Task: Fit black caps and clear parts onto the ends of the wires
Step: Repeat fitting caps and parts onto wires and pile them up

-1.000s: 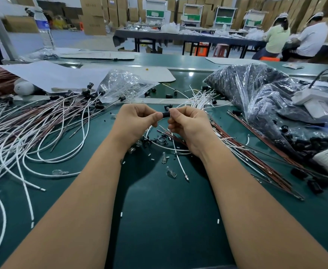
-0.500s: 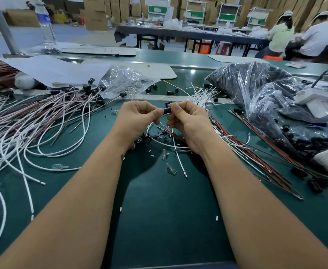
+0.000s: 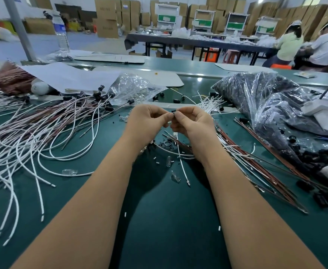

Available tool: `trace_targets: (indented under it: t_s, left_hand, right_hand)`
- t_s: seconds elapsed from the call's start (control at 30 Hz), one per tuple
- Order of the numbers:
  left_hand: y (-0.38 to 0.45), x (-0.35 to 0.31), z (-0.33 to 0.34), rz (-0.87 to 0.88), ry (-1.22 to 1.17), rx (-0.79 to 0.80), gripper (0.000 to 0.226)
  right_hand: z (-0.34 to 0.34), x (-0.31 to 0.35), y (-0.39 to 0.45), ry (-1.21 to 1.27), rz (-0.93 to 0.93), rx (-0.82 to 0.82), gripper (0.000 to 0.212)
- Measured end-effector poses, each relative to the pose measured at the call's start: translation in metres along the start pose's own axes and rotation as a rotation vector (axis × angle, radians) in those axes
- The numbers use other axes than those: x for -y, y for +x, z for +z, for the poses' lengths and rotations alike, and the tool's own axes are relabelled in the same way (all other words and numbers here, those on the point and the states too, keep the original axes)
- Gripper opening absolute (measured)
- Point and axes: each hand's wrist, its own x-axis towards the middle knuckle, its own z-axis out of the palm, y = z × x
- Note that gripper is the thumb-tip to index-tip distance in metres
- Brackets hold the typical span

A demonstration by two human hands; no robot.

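Note:
Both my hands meet above the green table. A small black cap (image 3: 173, 113) sits between their fingertips: my left hand (image 3: 146, 123) and my right hand (image 3: 191, 124) each pinch it. A white wire (image 3: 180, 164) hangs below my right hand and trails onto the table. Loose clear parts (image 3: 168, 161) lie just under my hands, with another clear part (image 3: 69, 172) to the left. White and brown wires with black caps on their ends (image 3: 42, 129) spread over the left side. More brown wires (image 3: 256, 164) lie to the right.
A clear bag of small clear parts (image 3: 134, 88) lies behind my left hand. Big bags of black caps (image 3: 266, 98) fill the right, with loose caps (image 3: 320, 199) spilled near them. A white device (image 3: 326, 111) sits at far right. A water bottle (image 3: 60, 32) stands far left. Two people sit at a far table.
Both hands stay joined on the black cap and have lifted a little away from me. The camera has tilted up slightly.

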Motion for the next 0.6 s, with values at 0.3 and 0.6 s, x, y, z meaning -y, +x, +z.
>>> trace_targets:
  t_s: [0.3,0.6]
  left_hand:
    - [0.002,-0.022,-0.028,-0.347,0.216,0.403,0.025]
    - [-0.006,-0.007,-0.103,-0.319,0.453,-0.047,0.027]
  right_hand:
    - [-0.011,0.006,0.004,-0.010,-0.197,-0.525,0.013]
    - [0.011,0.000,-0.007,-0.510,-0.238,-0.089,0.034]
